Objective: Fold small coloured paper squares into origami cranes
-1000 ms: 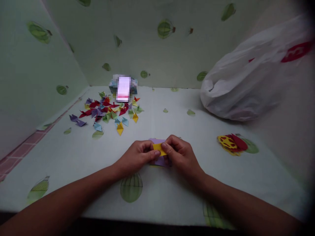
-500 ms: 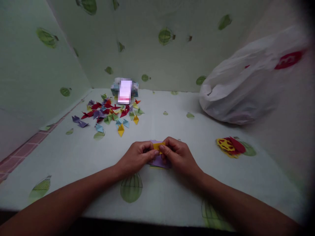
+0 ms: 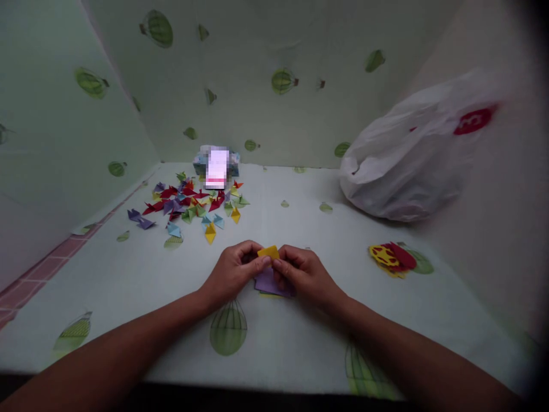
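Observation:
A small piece of folded yellow paper (image 3: 269,252) is held up between both hands. My left hand (image 3: 235,268) pinches its left side, thumb in front and fingers behind. My right hand (image 3: 302,272) grips the lower right side in the same way. Just beneath the hands lies a stack of paper squares with a purple sheet (image 3: 271,282) on top; yellow and green edges peek out below. The right fingers hide part of that stack.
Many folded paper figures (image 3: 189,200) in several colours lie at the back left. Behind them a lit phone (image 3: 217,167) leans on a box. A white plastic bag (image 3: 398,160) stands at the right, with yellow and red cut-outs (image 3: 392,258) in front of it.
The yellow paper has tilted, its right end now higher, and shows more above the thumbs. Both hands have shifted slightly left in view, as the camera view moved a little.

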The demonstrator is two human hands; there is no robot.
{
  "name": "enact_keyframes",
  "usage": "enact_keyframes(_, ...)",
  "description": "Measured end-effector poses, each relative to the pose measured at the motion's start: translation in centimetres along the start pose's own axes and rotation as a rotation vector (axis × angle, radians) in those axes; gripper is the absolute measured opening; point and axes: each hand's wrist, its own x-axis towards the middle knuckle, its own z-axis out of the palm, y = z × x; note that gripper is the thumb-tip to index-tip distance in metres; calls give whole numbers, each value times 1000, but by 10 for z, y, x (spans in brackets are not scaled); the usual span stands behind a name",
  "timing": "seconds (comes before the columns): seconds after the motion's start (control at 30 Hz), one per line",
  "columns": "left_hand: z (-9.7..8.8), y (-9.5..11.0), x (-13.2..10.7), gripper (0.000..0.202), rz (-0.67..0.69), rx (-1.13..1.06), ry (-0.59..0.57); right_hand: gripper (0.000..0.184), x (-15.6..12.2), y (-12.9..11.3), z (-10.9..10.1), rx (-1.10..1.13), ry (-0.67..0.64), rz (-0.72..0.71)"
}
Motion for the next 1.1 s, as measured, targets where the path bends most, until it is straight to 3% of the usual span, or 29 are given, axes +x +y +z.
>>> enact_keyframes(0.17, -2, 4, 1, 24, -13, -31, 49, 26, 1, -1, -2, -30, 24, -19)
enact_keyframes(0.37, 0, 2, 1, 24, -58, -68, 8, 25, 3, 0, -2, 77, 115, 24)
enact_keyframes(0.6, 1, 1, -1, 25, -33, -99, 11, 30, 2, 2, 3, 79, 12, 62)
enact_keyframes(0.8, 3, 1, -2, 25, 7, -60, 13, 24, 0, -3, 4, -38, -35, -36)
enact_keyframes(0.9, 4, 1, -3, 26, 19, -65, 58, 26, 0, -2, 6, -31, -18, -32)
enact_keyframes(1.1, 6, 3, -6, 28, -8, -67, 37, 30, -2, -5, 9, -73, -38, -67)
